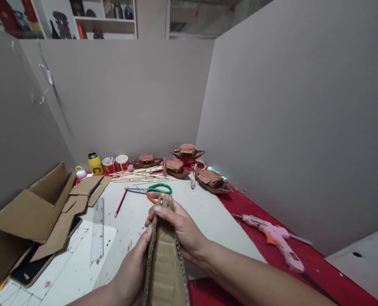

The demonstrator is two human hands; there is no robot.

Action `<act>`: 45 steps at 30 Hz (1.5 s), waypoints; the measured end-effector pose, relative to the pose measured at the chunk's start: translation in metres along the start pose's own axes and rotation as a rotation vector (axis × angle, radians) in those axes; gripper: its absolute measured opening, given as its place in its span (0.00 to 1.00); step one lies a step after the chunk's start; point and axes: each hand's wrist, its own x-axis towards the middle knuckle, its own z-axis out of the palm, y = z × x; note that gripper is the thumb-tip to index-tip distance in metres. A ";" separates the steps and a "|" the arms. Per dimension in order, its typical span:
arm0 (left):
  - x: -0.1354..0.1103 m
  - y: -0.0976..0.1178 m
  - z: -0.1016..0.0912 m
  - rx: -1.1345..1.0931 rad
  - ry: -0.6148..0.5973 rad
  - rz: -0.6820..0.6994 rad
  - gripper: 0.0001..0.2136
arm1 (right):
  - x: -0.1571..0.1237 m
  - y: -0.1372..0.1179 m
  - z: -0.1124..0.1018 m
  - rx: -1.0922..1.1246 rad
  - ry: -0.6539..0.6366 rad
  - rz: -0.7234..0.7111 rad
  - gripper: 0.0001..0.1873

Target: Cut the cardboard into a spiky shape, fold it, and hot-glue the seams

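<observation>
Both of my hands grip a folded cardboard piece (165, 263), shaped like a boat hull with its pointed end aimed away from me. My left hand (134, 265) presses its left wall, thumb on the rim. My right hand (179, 227) is wrapped over the tip and right wall, fingers pinching the two sides together. Just beyond the tip lie green-handled scissors (152, 189) on the white work surface (204, 212).
A pink glue gun (276, 238) lies on the red table at right. Several brown model boats (211, 178) and wooden sticks (138, 175) sit at the back, with cups (115, 162) and a yellow bottle (95, 164). An open cardboard box (23, 221), scraps, a clear ruler (97, 229) and a red pencil (120, 203) lie left.
</observation>
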 end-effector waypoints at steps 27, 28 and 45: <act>-0.015 0.024 0.011 0.352 0.040 0.165 0.30 | -0.016 -0.040 0.007 -0.518 -0.056 -0.147 0.11; -0.013 0.023 0.009 0.340 0.044 0.151 0.29 | -0.016 -0.040 0.007 -0.553 -0.017 -0.159 0.09; 0.034 0.028 -0.032 1.109 -0.014 0.658 0.24 | 0.020 0.003 -0.033 -0.707 -0.002 -0.122 0.06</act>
